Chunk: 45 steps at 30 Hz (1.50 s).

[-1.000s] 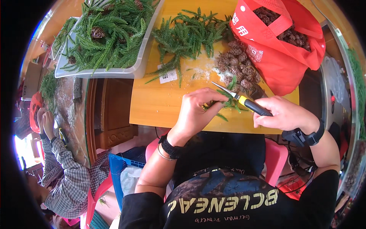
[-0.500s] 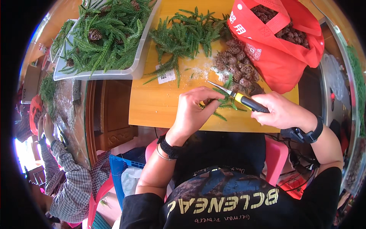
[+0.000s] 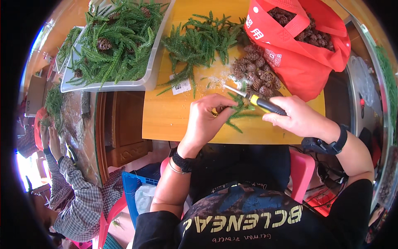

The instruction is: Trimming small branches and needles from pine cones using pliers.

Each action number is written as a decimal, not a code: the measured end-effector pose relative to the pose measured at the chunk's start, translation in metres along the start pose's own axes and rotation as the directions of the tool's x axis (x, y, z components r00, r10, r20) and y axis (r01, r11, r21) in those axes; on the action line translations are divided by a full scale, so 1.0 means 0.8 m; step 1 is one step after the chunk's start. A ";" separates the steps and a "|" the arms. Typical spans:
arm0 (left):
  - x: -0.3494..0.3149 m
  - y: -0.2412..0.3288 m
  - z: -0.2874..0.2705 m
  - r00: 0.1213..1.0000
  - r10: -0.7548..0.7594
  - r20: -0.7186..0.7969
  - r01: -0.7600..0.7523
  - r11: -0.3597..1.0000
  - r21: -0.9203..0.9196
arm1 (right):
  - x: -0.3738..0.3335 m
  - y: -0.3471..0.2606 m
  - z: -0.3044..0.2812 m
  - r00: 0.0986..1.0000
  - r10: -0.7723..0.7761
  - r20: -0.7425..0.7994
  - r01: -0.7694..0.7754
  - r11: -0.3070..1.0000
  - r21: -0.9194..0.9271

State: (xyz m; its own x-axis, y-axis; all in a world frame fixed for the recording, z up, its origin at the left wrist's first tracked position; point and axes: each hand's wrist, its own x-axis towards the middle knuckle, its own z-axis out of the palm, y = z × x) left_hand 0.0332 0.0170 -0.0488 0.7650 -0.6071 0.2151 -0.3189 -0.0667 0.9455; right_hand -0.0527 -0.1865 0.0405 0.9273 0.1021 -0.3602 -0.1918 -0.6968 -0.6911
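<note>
My left hand [image 3: 210, 115] is closed in a pinch on a green pine sprig [image 3: 237, 123], above the near part of the yellow table. The sprig's needled tips spread out to the right of my fingertips. My right hand [image 3: 299, 117] is wrapped round needle-nose pliers [image 3: 267, 104] with black and yellow handles. Their thin metal jaws point left, just above the sprig; whether they touch it I cannot tell. Beyond the pliers lies a heap of brown pine cones [image 3: 258, 75]. A pile of green sprigs [image 3: 203, 43] rests farther back on the table.
At back right stands a red cloth bag [image 3: 304, 68] full of pine cones. A clear plastic bin [image 3: 150, 76] of sprigs and cones is at back left. A white label [image 3: 181, 86] and pale crumbs lie on the table [image 3: 174, 120]. Far left, another person [image 3: 78, 203] works at a side table.
My right hand and the pliers have moved slightly left. The sprig has turned a little in my left fingers.
</note>
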 end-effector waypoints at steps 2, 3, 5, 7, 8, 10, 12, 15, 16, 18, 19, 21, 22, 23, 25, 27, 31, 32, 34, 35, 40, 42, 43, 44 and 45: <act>0.001 -0.001 -0.002 1.000 0.005 -0.013 -0.005 1.000 0.002 | -0.001 0.000 -0.005 0.999 0.051 -0.020 -0.051 0.998 -0.024; 0.002 -0.001 -0.001 1.000 0.017 -0.005 -0.017 1.000 -0.008 | -0.002 -0.001 -0.009 0.994 0.102 -0.038 -0.104 0.993 -0.047; 0.001 -0.001 -0.002 1.000 0.028 0.002 -0.028 1.000 -0.015 | -0.008 -0.012 -0.017 0.987 0.163 0.003 -0.163 0.987 0.012; 0.001 -0.006 -0.004 0.985 0.169 -0.019 -0.170 0.984 -0.053 | -0.013 -0.016 -0.023 0.993 0.053 0.107 -0.057 0.998 0.037; 0.001 -0.007 -0.004 0.985 0.172 -0.016 -0.173 0.984 -0.052 | -0.015 -0.017 -0.024 0.993 0.052 0.102 -0.057 0.998 0.038; 0.001 -0.008 -0.005 0.978 0.207 -0.022 -0.208 0.969 -0.133 | -0.019 -0.018 -0.025 0.979 0.108 0.170 -0.141 0.971 0.192; 0.003 -0.008 -0.004 0.970 0.240 -0.020 -0.241 0.962 -0.125 | -0.021 -0.006 -0.026 0.981 0.052 0.185 -0.112 0.936 0.332; 0.004 -0.009 -0.003 0.960 0.280 -0.012 -0.279 0.950 -0.144 | -0.027 0.001 -0.028 0.977 -0.063 0.202 -0.064 0.822 0.565; 0.004 -0.008 -0.003 0.958 0.286 -0.006 -0.283 0.945 -0.167 | -0.030 0.002 -0.029 0.971 -0.124 0.204 -0.043 0.750 0.660; 0.004 -0.007 -0.004 0.954 0.301 0.003 -0.297 0.941 -0.161 | -0.032 0.005 -0.032 0.960 -0.154 0.232 -0.067 0.680 0.730; 0.004 -0.007 -0.004 0.949 0.315 0.009 -0.309 0.938 -0.156 | -0.031 0.006 -0.032 0.948 -0.187 0.259 -0.097 0.606 0.790; 0.003 -0.006 -0.003 0.953 0.304 0.013 -0.296 0.936 -0.190 | -0.027 0.006 -0.032 0.950 -0.171 0.261 -0.113 0.589 0.800; 0.004 -0.006 -0.002 0.955 0.296 0.019 -0.284 0.931 -0.229 | -0.025 0.007 -0.033 0.954 -0.150 0.259 -0.129 0.574 0.809; 0.005 -0.005 -0.001 0.954 0.301 0.020 -0.288 0.930 -0.229 | -0.020 0.017 -0.027 0.942 -0.242 0.232 -0.129 0.379 0.916; 0.003 -0.003 -0.001 0.967 0.252 0.039 -0.234 0.936 -0.264 | -0.016 0.018 -0.031 0.951 -0.219 0.220 -0.106 0.437 0.893; -0.002 -0.007 0.000 0.979 0.200 0.043 -0.177 0.932 -0.317 | -0.016 0.005 -0.026 0.987 -0.109 0.116 -0.033 0.574 0.818; -0.008 -0.005 -0.004 0.995 0.094 0.043 -0.067 0.902 -0.426 | -0.037 0.013 -0.035 0.989 -0.061 -0.132 0.111 0.900 0.421; -0.008 -0.006 -0.005 0.995 0.091 0.036 -0.067 0.902 -0.426 | -0.047 0.023 -0.038 0.985 -0.003 -0.170 0.066 0.929 0.365; -0.005 -0.009 -0.003 0.995 0.080 0.067 -0.037 0.867 -0.498 | -0.064 0.045 -0.033 0.943 0.103 -0.317 -0.018 0.965 0.261; -0.006 -0.009 -0.004 0.995 0.077 0.063 -0.035 0.866 -0.498 | -0.069 0.053 -0.032 0.944 0.103 -0.312 -0.020 0.965 0.260; -0.005 -0.009 -0.005 0.993 0.076 0.087 -0.028 0.890 -0.454 | -0.091 0.107 -0.025 0.911 0.174 -0.374 -0.275 0.932 -0.237; -0.004 -0.009 -0.004 0.992 0.089 0.089 -0.039 0.891 -0.453 | -0.090 0.127 -0.019 0.923 0.136 -0.359 -0.248 0.925 -0.287; -0.005 -0.010 -0.004 0.991 0.099 0.090 -0.048 0.891 -0.451 | -0.088 0.135 -0.015 0.930 0.061 -0.363 -0.186 0.928 -0.322; -0.005 -0.010 -0.004 0.991 0.098 0.088 -0.048 0.892 -0.449 | -0.086 0.139 -0.013 0.931 -0.016 -0.365 -0.124 0.926 -0.356; -0.005 -0.010 -0.003 0.993 0.087 0.085 -0.039 0.889 -0.457 | -0.084 0.139 -0.013 0.931 -0.018 -0.364 -0.121 0.927 -0.355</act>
State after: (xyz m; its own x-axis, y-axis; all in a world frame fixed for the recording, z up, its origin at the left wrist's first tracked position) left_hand 0.0337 0.0218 -0.0571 0.6838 -0.6758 0.2751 -0.0575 0.3259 0.9437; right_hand -0.1332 -0.2781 -0.0054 0.9840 -0.1507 -0.0953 -0.1757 -0.9105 -0.3743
